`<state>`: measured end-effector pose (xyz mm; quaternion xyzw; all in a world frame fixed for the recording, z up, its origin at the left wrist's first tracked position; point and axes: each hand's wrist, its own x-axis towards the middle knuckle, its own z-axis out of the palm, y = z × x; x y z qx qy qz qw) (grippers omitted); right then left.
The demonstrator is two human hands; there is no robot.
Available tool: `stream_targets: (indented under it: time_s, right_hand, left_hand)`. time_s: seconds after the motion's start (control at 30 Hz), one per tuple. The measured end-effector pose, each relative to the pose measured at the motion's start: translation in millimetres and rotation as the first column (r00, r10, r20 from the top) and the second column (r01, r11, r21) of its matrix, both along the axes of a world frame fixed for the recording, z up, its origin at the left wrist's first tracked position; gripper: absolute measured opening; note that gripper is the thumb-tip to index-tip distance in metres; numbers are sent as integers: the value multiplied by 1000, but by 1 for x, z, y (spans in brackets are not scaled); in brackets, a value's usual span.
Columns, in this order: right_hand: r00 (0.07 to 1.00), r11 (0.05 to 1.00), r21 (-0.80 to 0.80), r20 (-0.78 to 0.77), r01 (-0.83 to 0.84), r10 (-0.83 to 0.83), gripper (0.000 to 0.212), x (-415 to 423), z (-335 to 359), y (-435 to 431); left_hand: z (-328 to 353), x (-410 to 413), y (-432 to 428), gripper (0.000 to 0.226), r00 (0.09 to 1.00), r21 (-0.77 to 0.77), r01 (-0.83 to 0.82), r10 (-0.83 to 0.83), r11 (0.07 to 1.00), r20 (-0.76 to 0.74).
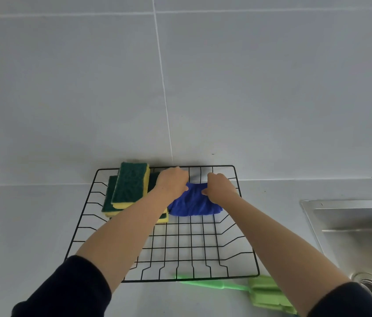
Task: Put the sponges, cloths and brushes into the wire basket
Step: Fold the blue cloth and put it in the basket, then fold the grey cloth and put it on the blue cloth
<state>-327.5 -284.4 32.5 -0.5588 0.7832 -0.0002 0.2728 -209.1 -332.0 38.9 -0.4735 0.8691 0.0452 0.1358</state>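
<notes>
Steel sink point(340, 216) right; grey tiled wall point(66, 88) behind.

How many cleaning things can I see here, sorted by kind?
Sponges: at least 3, stacked at the basket's far left; the arm may hide more
Cloths: 1, the blue cloth in the basket, held by the left hand and the right hand
Brushes: 1, the green brush on the counter beside the basket
Total: 5
</notes>
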Motion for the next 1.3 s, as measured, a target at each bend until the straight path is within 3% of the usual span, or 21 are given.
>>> stream_targets:
  time_s: [0.23, 0.33, 0.73, 0.97, 1.07, 1.2, 1.3]
  right_hand:
    - [1000, 996, -85, 30, 11, -8, 51, 8, 32, 23]
    - [998, 990, -127, 3, -61, 62, 67, 17, 48, 38]
    - [951, 891, -348, -203, -291, 231, 78, 102, 97, 104]
    - [878, 793, -378, -220, -478, 425, 79, 175, 101, 132]
    - [814, 745, -328, -247, -580, 525, 79, 210, 93, 140]
    - [725, 672, -273, -227, -688, 650, 79, 256, 77, 152]
    - [651, 611, -230, -184, -757, 737, 81, 289, 62, 162]
  left_hand:
    - [39, 15, 12, 35, 980, -95, -3, -17, 995, -199]
    - [56, 37, 26, 57, 987, -128, 31, -50, 991, -153]
    - [96, 157, 114, 73, 946, -279, -280, 216, 918, -240]
    - [84, 242, 170, 77, 881, -250, -455, 391, 854, -266]
    - [74, 278, 193, 89, 840, -208, -530, 474, 822, -264]
    - [62, 321, 225, 77, 774, -161, -625, 579, 764, -257]
    - [51, 347, 251, 81, 727, -120, -682, 650, 722, -222]
